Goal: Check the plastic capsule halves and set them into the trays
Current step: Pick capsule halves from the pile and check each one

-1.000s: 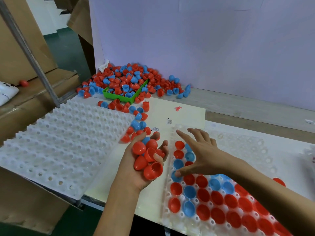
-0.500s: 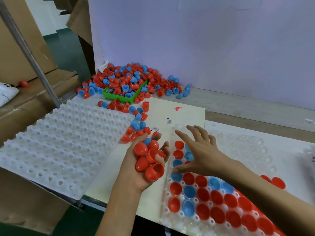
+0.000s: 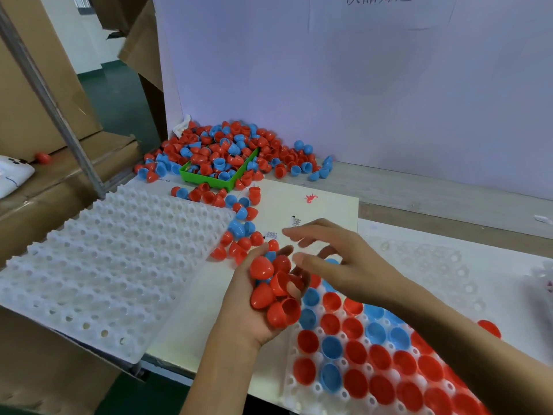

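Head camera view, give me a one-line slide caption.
Left hand cups red capsule halves while right hand reaches over.

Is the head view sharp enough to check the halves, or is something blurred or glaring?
Head view: the right hand is motion-blurred at its fingers; the red halves in the left hand look fairly sharp; lighting is soft, without harsh glare; the metal post bends from wide-angle distortion.

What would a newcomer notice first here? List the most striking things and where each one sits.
First, the big heap of red and blue capsule halves at the back against the wall, spilling over a green bin. Next, the left hand at centre, cupping a handful of red halves, the right hand reaching toward it. Lower right, the clear tray is partly filled; an empty white tray lies left.
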